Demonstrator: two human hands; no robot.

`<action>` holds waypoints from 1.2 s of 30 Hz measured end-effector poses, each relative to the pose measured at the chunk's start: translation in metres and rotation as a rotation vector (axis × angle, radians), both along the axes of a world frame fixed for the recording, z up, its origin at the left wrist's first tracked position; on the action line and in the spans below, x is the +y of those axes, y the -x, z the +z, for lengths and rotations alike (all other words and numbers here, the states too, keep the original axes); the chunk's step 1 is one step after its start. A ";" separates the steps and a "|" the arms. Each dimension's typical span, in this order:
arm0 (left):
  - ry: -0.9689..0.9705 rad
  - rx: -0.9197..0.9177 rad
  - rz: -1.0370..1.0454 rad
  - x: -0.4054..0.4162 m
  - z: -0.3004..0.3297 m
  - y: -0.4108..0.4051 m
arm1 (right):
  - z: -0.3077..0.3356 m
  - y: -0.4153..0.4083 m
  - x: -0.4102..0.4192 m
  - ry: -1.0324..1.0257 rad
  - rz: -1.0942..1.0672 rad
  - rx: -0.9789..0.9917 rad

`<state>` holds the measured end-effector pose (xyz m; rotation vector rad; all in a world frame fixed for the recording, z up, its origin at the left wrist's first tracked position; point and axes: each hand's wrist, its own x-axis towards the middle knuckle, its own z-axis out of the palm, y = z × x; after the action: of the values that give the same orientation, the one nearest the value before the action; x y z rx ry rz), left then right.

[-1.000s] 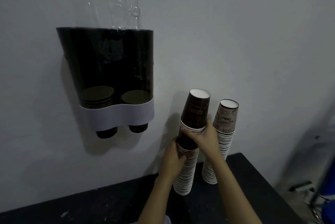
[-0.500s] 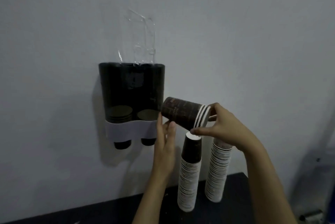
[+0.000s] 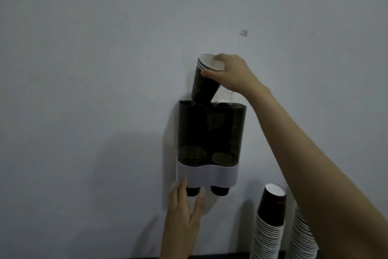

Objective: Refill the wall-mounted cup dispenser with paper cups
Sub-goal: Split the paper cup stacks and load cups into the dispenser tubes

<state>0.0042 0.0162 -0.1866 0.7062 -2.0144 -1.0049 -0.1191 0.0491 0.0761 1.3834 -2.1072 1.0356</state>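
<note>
The cup dispenser hangs on the wall: a dark see-through double tube with a white band at its base. Each tube holds a few cups low down, their bottoms poking out below. My right hand grips a short stack of dark paper cups by the white rims, mouth up and tilted, its bottom at the open top of the left tube. My left hand reaches up under the dispenser, fingers spread around the left tube's lowest cup; whether it touches it I cannot tell.
Two tall stacks of upturned paper cups stand at lower right, the nearer stack and a second stack partly behind my right forearm. A dark tabletop shows along the bottom edge. The pale wall fills everything else.
My right hand lifted the short cup stack from beside the dispenser, turned it mouth up and brought it over the left tube. My left hand dropped below the dispenser.
</note>
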 end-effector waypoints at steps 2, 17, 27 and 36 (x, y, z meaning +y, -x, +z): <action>0.021 -0.016 -0.002 -0.002 -0.001 -0.001 | -0.009 0.003 -0.015 -0.132 0.021 -0.031; 0.049 0.002 -0.088 0.004 -0.018 -0.007 | -0.057 0.000 -0.025 -0.209 0.245 -0.170; -0.021 -0.275 -0.311 0.048 -0.059 0.064 | -0.197 0.035 0.090 0.678 -0.016 -0.390; -0.244 -0.394 -0.341 0.069 -0.107 0.156 | -0.360 0.107 0.122 0.092 -0.145 -0.791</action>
<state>-0.1516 0.0849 -0.2936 0.7480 -2.4359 -1.4169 -0.2256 0.1716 -0.2840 0.8161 -2.5791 1.7951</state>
